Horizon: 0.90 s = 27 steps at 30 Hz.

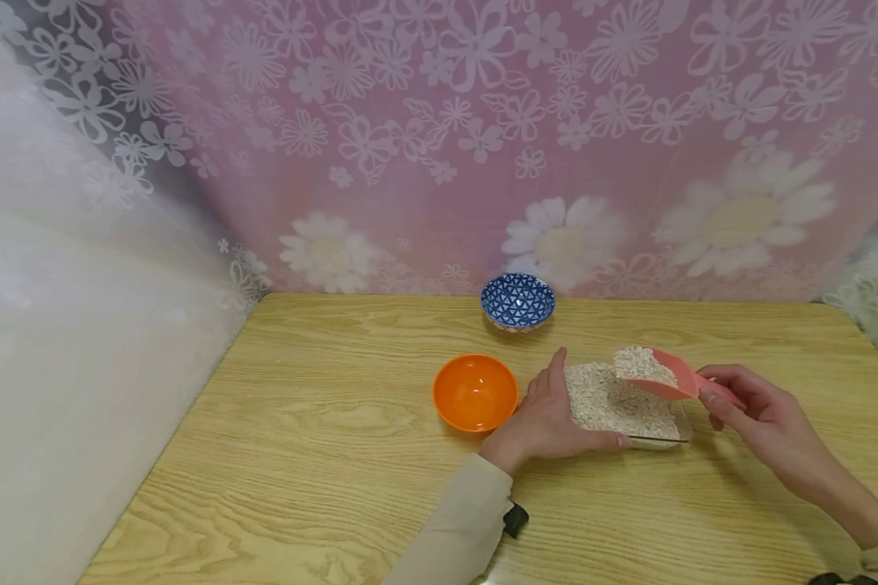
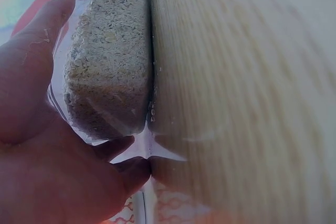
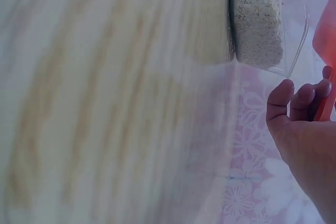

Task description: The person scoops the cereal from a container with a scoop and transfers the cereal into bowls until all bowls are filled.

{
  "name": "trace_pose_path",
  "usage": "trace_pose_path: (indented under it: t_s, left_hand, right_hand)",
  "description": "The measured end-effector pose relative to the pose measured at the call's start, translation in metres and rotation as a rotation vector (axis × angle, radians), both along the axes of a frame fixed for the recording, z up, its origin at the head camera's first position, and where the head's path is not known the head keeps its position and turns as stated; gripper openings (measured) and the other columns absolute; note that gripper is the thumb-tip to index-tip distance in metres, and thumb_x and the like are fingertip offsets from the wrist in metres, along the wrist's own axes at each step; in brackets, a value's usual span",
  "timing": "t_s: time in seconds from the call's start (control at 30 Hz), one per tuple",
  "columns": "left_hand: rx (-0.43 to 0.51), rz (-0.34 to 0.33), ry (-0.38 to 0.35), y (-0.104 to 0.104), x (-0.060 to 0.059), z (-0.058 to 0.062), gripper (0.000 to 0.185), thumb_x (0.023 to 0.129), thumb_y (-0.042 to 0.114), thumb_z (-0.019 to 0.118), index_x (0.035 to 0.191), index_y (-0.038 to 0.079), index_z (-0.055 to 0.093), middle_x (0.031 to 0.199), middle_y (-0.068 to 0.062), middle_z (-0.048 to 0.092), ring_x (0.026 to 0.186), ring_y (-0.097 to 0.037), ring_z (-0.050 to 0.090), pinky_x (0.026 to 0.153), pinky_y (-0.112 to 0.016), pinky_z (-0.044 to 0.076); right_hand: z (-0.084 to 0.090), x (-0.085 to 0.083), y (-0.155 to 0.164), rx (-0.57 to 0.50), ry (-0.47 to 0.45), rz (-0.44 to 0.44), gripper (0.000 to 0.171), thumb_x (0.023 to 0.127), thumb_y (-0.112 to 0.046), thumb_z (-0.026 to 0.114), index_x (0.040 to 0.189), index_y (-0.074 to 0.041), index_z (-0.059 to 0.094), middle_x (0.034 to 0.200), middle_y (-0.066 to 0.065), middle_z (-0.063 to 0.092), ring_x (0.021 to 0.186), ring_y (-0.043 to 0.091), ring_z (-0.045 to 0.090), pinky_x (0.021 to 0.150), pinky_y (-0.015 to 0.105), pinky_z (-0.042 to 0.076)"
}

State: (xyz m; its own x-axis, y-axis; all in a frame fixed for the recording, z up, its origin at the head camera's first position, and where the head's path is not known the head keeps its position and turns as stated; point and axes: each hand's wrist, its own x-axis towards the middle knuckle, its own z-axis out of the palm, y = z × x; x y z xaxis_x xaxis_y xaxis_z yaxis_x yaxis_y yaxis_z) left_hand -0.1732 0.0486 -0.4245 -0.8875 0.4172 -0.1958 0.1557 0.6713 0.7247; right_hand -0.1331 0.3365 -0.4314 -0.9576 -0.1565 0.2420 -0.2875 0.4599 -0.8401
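A clear rectangular container [image 1: 684, 431] full of pale oat flakes [image 1: 603, 402] stands on the table. My left hand [image 1: 545, 418] rests against its left end, thumb stretched along the near rim and fingers spread toward the far corner; the left wrist view shows those fingertips low by the tabletop. By its handle, my right hand [image 1: 764, 414] holds a pink scoop [image 1: 666, 390] above the container's right part. Oat flakes are heaped in the scoop. In the right wrist view, the hand's curled fingers [image 3: 281, 95] are below the container's corner, and the scoop is partly cut off.
Left of the container stands an orange bowl [image 1: 475, 394], close to my left wrist. Behind it, near the table's back edge, is a blue-and-white patterned bowl [image 1: 518, 301]. A pink flowered curtain [image 1: 410, 162] hangs behind the wooden table [image 1: 300, 455].
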Motion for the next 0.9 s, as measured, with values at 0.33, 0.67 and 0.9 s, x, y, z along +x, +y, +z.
trace_pose_path:
  t_s: [0.33,0.67,0.9]
  left_hand:
    - [-0.046,-0.075,0.120,-0.001,0.003,0.012,0.128,0.078,0.069,0.077,0.165,0.024,-0.006,0.173,-0.002,0.008,0.159,-0.024,0.019,0.122,-0.039,0.037]
    - [0.018,-0.112,0.310,-0.057,0.002,0.037,0.097,0.092,0.059,0.068,0.165,0.034,0.009,0.171,-0.002,0.018,0.155,-0.025,0.029,0.115,-0.050,0.044]
    - [0.007,-0.034,0.342,-0.123,-0.008,0.032,0.092,0.087,0.065,0.071,0.161,0.036,0.025,0.169,-0.001,0.024,0.153,-0.027,0.032,0.116,-0.057,0.041]
  right_hand:
    - [0.005,0.000,-0.003,-0.005,0.022,0.010,0.029,0.105,0.002,0.051,0.131,-0.008,0.059,0.084,-0.006,0.059,0.070,0.015,0.055,0.056,0.031,0.038]
    - [0.016,-0.004,-0.016,0.009,0.068,-0.011,0.027,0.103,0.002,0.056,0.128,-0.006,0.061,0.081,-0.010,0.059,0.066,0.014,0.050,0.048,0.031,0.032]
    - [0.022,-0.006,-0.025,-0.002,0.099,-0.023,0.026,0.101,0.004,0.057,0.126,-0.003,0.062,0.078,-0.011,0.057,0.063,0.014,0.045,0.047,0.031,0.030]
